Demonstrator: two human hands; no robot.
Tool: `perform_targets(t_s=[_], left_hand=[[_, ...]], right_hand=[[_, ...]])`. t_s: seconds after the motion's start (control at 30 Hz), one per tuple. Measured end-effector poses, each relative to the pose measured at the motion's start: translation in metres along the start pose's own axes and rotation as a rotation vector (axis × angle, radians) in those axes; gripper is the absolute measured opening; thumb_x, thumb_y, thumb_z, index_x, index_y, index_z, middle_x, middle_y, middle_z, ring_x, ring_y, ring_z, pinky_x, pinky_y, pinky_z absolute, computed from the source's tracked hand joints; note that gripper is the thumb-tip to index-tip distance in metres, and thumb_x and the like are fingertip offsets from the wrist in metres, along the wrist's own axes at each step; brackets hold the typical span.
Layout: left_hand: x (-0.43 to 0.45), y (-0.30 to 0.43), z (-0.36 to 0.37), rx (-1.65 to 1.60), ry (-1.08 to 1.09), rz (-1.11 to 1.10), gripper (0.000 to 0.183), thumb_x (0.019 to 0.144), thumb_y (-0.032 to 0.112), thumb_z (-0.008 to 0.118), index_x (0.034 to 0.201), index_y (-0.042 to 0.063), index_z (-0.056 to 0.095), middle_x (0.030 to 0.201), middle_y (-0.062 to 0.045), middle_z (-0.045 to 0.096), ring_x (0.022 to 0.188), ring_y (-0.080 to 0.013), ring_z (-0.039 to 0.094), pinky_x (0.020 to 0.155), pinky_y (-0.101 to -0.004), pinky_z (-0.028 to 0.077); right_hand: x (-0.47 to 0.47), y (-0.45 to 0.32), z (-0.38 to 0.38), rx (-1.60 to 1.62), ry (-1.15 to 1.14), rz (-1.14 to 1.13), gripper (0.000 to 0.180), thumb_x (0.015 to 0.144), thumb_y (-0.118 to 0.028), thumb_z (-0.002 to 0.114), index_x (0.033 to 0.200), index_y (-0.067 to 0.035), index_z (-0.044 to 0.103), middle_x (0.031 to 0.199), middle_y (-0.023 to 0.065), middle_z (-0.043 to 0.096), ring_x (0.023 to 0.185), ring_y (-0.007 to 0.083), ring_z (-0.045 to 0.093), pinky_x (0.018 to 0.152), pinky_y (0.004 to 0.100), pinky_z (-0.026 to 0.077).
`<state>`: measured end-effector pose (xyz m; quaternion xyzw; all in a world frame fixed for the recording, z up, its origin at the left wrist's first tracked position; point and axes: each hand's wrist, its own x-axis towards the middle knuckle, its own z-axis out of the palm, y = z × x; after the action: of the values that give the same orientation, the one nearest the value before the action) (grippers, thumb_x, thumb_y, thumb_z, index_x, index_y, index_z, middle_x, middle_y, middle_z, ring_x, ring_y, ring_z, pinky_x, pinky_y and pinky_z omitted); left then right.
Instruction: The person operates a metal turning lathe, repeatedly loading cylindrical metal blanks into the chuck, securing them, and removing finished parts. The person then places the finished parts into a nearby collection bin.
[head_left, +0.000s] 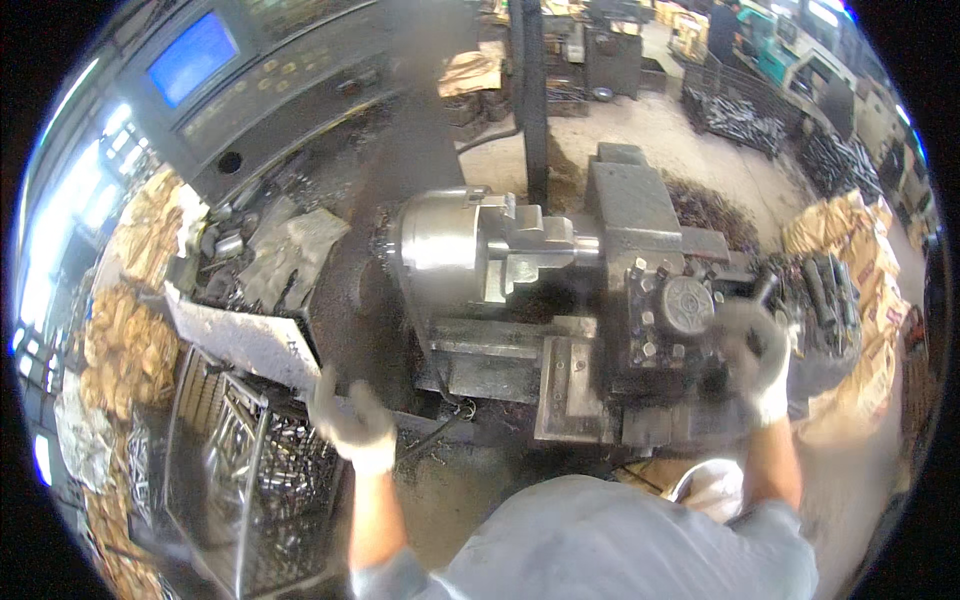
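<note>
My left hand (354, 420), in a pale glove with a dark palm side, is at the near corner of a flat light-coloured plate (244, 337). Its fingers are apart and no object shows in it. My right hand (756, 360), gloved too and blurred, is just right of the lathe's tool post (649, 322), below a lever (765, 289). Whether it grips anything is unclear. In front of me is a shiny lathe chuck (442, 244) with stepped jaws (525, 232). A bright metal cylinder (587, 250) spans from the jaws to a grey block (637, 195).
A wire basket (251, 480) of metal parts stands below the plate. A control panel with a lit screen (193, 58) is at upper left. Brown paper sacks (862, 277) stand at right. A dark post (529, 97) rises behind the lathe; a person (722, 34) is far back.
</note>
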<state>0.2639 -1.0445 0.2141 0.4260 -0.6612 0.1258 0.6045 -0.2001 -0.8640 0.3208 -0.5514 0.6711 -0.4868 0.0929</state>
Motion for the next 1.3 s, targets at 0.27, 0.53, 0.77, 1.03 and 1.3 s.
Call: perform_targets(t_s=[0.27,0.53,0.77,1.03,1.3], left_hand=[[0.252,0.041,0.193,0.441,-0.511,-0.135,0.078,0.102,0.025,0.057,0.169,0.007,0.021,0.124,-0.03,0.073,0.109,-0.0428,0.075,0.099,-0.0521,0.057],[0.234,0.036,0.224,0.461,-0.392,0.122,0.076,0.101,0.033,0.064,0.166,0.009,0.033,0.117,-0.024,0.075,0.103,-0.0399,0.076,0.09,-0.0518,0.06],[-0.081,0.097,0.035,0.128,-1.061,-0.269,0.017,0.093,0.026,0.072,0.103,0.012,0.075,0.09,-0.018,0.075,0.078,-0.0382,0.074,0.068,-0.0485,0.059],[-0.452,0.099,-0.375,0.736,-0.996,-1.883,0.047,0.097,0.042,0.063,0.132,0.015,0.075,0.14,-0.012,0.072,0.133,-0.0349,0.066,0.108,-0.0449,0.054],[-0.484,0.269,-0.566,0.261,0.949,-1.922,0.063,0.106,0.058,0.051,0.102,0.003,0.082,0.088,-0.007,0.078,0.075,-0.0192,0.068,0.069,-0.0363,0.051]], right_hand=[[-0.057,0.027,0.006,0.192,-0.101,0.167,0.028,0.08,0.008,0.069,0.106,0.004,0.077,0.099,0.0138,0.079,0.089,0.0214,0.076,0.084,0.0346,0.061],[-0.076,0.061,0.008,0.279,-0.324,0.372,0.029,0.086,0.003,0.077,0.116,0.002,0.077,0.109,0.0128,0.08,0.098,0.0187,0.076,0.09,0.0328,0.06],[-0.064,0.02,0.081,0.356,-0.76,0.055,0.034,0.084,0.001,0.077,0.118,-0.001,0.077,0.109,0.0145,0.08,0.103,0.0234,0.077,0.092,0.0348,0.06],[-0.152,-0.059,0.258,0.377,-1.321,-0.098,0.031,0.092,-0.005,0.075,0.122,0.002,0.072,0.105,0.0136,0.081,0.097,0.0169,0.078,0.088,0.0302,0.06],[-0.325,-0.217,0.404,0.3,-1.845,-0.65,0.025,0.094,-0.016,0.074,0.114,-0.001,0.075,0.099,0.0148,0.08,0.087,0.0224,0.077,0.081,0.0347,0.06]])
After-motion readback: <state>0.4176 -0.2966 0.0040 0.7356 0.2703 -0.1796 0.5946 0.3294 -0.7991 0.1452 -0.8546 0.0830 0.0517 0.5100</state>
